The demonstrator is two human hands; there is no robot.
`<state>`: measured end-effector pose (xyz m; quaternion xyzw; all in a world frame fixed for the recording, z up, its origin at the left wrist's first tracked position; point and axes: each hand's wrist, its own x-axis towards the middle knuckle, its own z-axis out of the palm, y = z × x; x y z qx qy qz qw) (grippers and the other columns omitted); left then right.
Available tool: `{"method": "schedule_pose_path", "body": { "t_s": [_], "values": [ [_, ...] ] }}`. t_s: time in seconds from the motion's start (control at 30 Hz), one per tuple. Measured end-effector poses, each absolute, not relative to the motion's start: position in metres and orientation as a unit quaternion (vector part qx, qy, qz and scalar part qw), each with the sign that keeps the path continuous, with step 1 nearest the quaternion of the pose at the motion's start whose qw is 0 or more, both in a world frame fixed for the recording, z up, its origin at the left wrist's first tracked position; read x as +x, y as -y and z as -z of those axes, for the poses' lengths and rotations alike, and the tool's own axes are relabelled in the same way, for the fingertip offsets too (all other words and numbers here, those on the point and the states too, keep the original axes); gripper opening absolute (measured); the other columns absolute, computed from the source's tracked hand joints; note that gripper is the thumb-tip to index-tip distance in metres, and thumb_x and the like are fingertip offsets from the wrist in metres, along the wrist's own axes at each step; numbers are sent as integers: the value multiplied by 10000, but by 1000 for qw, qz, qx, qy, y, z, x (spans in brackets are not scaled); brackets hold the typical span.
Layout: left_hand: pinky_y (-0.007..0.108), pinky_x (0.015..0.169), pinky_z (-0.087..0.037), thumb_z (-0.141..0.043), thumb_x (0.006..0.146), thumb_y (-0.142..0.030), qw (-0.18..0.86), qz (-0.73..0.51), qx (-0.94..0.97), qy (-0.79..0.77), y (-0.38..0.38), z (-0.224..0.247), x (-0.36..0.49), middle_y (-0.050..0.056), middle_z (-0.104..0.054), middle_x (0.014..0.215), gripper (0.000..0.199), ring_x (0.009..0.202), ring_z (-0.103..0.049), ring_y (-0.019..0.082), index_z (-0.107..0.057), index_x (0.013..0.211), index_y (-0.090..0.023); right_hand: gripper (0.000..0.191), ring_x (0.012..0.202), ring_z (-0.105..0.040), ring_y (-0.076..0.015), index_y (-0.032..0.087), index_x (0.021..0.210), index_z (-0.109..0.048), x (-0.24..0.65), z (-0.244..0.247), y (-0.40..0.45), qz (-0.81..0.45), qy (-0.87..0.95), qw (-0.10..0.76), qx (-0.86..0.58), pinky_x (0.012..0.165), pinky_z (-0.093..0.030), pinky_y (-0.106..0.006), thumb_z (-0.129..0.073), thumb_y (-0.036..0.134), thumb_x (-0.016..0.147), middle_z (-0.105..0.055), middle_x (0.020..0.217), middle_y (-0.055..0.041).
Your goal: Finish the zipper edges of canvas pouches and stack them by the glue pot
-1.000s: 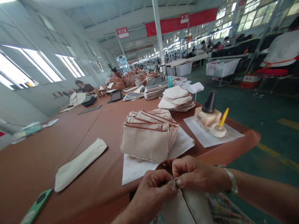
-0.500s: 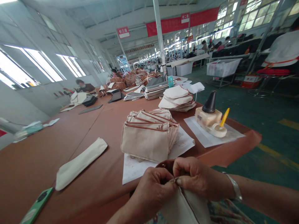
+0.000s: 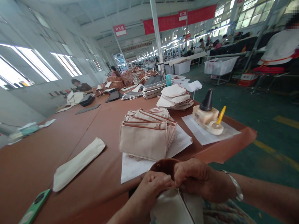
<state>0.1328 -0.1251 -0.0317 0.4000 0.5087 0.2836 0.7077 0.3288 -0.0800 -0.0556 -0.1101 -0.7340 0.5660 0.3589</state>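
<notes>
At the near edge of the table, both hands are closed on a cream fabric pouch [image 3: 171, 207] with a dark seam down its middle. My left hand [image 3: 151, 188] grips its upper edge, the fingers folded over it. Beside it, my right hand [image 3: 201, 177] pinches the pouch near the top of the seam; a silvery bracelet circles that wrist. A brown leather-like piece [image 3: 163, 165] with a small metal stud curves up behind my fingers. Just beyond stands a stack of cream pouches [image 3: 143, 140] with brown edging, resting on white paper [image 3: 130, 169].
On the brown table [image 3: 88, 174], a long cream piece [image 3: 78, 165] and a green case [image 3: 35, 207] lie at left. To the right stand a pot with a black cone [image 3: 207, 100] and a yellow-handled brush [image 3: 221, 115]. Farther back are cream stacks [image 3: 174, 96] and a person [image 3: 81, 87].
My left fingers have shifted from a pinch at the seam to a fold over the pouch's edge. More of the brown piece shows. The view has moved slightly.
</notes>
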Motion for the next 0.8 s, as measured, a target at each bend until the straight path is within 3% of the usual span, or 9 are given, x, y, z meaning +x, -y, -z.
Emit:
{"method": "schedule_pose_path", "body": {
  "t_s": [0.07,0.2,0.27,0.33,0.4,0.5,0.6,0.8],
  "values": [
    [211,453,-184,-708,723,-519,720,-302,369,-505,127,31,134,-41,-417,506,425,456,-301,65,-595,606,-126,111,779,-561,-155,172,896,-613,330,52,80,-503,770,384,-80,742,-459,-273,-517,214,932,-589,824,-40],
    [209,476,-225,-827,625,-491,737,-248,383,-499,127,34,131,-17,-493,573,431,489,-363,71,-651,697,-104,104,703,-498,-137,178,867,-579,334,52,84,-401,823,398,-59,697,-431,-261,-487,176,915,-532,762,-17],
    [210,485,-223,-817,645,-507,728,-231,427,-484,127,33,127,-13,-484,599,449,511,-361,71,-672,742,-92,33,657,-462,-122,176,901,-561,338,52,88,-443,808,380,-79,623,-399,-235,-546,200,884,-525,759,-7],
    [212,492,-209,-780,697,-522,710,-227,477,-466,127,31,123,-13,-471,613,451,526,-339,67,-673,774,-91,200,622,-434,-111,167,1013,-540,343,49,91,-551,758,328,-119,543,-356,-210,-599,297,873,-527,779,-5],
    [215,497,-197,-735,754,-527,687,-222,523,-454,128,28,120,-14,-459,624,441,540,-318,65,-667,795,-93,308,652,-449,-116,143,1068,-540,347,43,89,-628,708,275,-168,556,-369,-212,-547,413,921,-542,820,-23],
    [214,496,-194,-680,811,-528,668,-210,561,-441,128,24,116,-20,-437,630,427,546,-305,64,-649,812,-101,415,688,-451,-118,110,914,-608,348,31,83,-635,708,223,-213,605,-375,-220,-423,475,990,-541,796,-31],
    [209,500,-215,-651,835,-524,660,-211,576,-434,130,21,115,-12,-456,654,416,559,-331,69,-634,824,-108,457,591,-355,-84,102,789,-602,344,25,80,-653,710,162,-209,508,-286,-194,-511,522,942,-454,680,17],
    [206,497,-262,-630,848,-473,612,-252,623,-417,140,11,123,-1,-492,629,378,552,-375,80,-642,759,-106,410,621,-410,-93,102,745,-599,337,45,87,-651,709,223,-155,547,-328,-200,-611,484,892,-505,694,6]
  ]
}}
